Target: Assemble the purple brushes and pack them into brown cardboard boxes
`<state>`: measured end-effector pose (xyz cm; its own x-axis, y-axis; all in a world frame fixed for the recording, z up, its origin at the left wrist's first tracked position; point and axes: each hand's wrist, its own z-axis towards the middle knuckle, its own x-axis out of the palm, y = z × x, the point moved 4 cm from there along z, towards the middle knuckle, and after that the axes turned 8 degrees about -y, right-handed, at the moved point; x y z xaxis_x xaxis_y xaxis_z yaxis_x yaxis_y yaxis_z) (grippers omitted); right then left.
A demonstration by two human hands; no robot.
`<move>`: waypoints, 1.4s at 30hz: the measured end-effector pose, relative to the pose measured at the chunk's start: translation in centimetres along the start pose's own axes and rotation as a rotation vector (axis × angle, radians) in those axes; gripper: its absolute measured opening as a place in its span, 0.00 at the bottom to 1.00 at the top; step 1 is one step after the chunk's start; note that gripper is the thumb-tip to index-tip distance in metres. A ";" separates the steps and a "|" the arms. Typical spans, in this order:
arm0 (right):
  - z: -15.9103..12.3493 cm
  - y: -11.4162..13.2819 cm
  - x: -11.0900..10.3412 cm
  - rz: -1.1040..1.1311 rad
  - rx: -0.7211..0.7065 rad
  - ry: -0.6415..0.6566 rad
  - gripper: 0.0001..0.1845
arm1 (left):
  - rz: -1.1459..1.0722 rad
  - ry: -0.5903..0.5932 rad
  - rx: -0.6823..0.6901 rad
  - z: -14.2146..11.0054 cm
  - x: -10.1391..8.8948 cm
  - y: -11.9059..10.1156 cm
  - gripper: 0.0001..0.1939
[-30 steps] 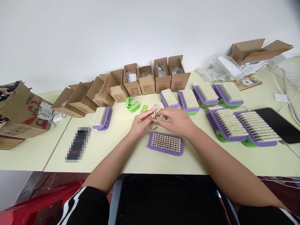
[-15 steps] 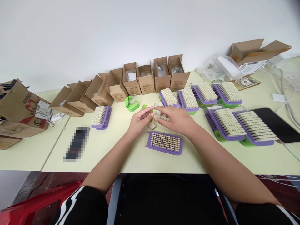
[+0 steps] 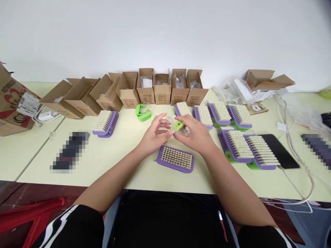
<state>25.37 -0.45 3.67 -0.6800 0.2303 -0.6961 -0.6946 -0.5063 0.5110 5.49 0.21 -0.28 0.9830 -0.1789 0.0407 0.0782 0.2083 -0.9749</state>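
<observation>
A small flat green plastic piece (image 3: 177, 126) is pinched between the thumb and fingers of my right hand (image 3: 198, 134). Close on its left is my left hand (image 3: 153, 137), its fingers curved and apart, the thumb tip at the piece's lower end. Beneath both hands, on the table, a purple plate (image 3: 190, 168) lies with rows of short pale-tipped pegs facing up. Behind my fingers a coiled metal spring (image 3: 167, 117) and some clear plastic are partly hidden.
A green plastic frame (image 3: 143, 113) stands behind my left hand. One purple bristle brush (image 3: 105, 123) is at left; several more, with green parts (image 3: 236, 143), stand at right. Open cardboard boxes (image 3: 128, 90) line the wall. A black tablet (image 3: 279, 150) and white cables lie far right.
The green piece has turned from upright edge-on to lying slanted, its flat face showing. My left fingers have spread away from it, while my right hand keeps hold. The view has shifted right.
</observation>
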 end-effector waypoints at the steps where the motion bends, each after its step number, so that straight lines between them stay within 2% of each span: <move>1: 0.1 -0.6 -0.8 0.039 0.033 -0.089 0.22 | 0.049 0.033 0.013 -0.2 0.0 -0.3 0.41; 4: 0.3 -2.6 -3.2 0.154 0.161 -0.443 0.21 | 0.253 0.214 0.041 -1.1 0.6 -1.1 0.53; 7: 0.3 -5.2 -4.3 0.314 0.295 -0.734 0.27 | 0.456 0.501 0.122 -2.3 2.0 -1.4 0.59; 9: 0.4 -7.1 -4.1 0.440 0.383 -0.783 0.33 | 0.569 0.645 0.218 -3.2 3.0 -1.2 0.58; 12: 0.7 -10.0 -3.3 0.593 0.530 -0.762 0.44 | 0.716 0.721 0.319 -4.1 4.0 -0.6 0.49; 14: 0.8 -11.2 -2.9 0.665 0.593 -0.733 0.51 | 0.760 0.717 0.345 -4.3 4.2 -0.6 0.44; 16: 0.9 -11.7 -2.7 0.721 0.621 -0.719 0.54 | 0.736 0.662 0.346 -3.9 3.8 -1.4 0.45; 20: 1.2 -10.9 -3.0 0.774 0.605 -0.656 0.48 | 0.550 0.462 0.250 -2.4 1.8 -3.9 0.51; 24: 1.3 -9.2 -3.1 0.888 0.613 -0.540 0.43 | 0.311 0.248 0.207 -1.3 0.2 -5.1 0.46; 27: 1.0 -7.9 -2.7 1.013 0.611 -0.383 0.38 | 0.129 0.130 0.186 -0.8 -0.7 -4.4 0.43; 30: 0.3 -7.3 -2.1 1.094 0.630 -0.262 0.33 | -0.043 0.007 0.128 0.1 -1.7 -2.9 0.43; 34: -0.9 -7.4 -1.2 1.247 0.727 -0.266 0.26 | -0.257 -0.123 -0.075 1.3 -2.9 0.1 0.38; 36: -1.3 -7.6 -0.9 1.352 0.774 -0.269 0.24 | -0.310 -0.119 -0.138 1.5 -3.4 1.1 0.38; 37: -1.5 -7.6 -0.8 1.396 0.786 -0.267 0.23 | -0.319 -0.078 -0.167 1.4 -3.5 1.4 0.38; 40: -1.6 -7.7 -0.9 1.482 0.792 -0.271 0.25 | -0.255 0.155 -0.240 0.9 -3.3 1.0 0.38; 42: -1.6 -7.9 -1.0 1.493 0.795 -0.288 0.26 | -0.101 0.327 -0.221 0.3 -2.9 -0.1 0.38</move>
<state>31.89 1.93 -0.49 -0.7522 0.1540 0.6407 0.6559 0.0804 0.7506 2.70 1.03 -0.24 0.8647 -0.4920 0.1016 0.0991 -0.0312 -0.9946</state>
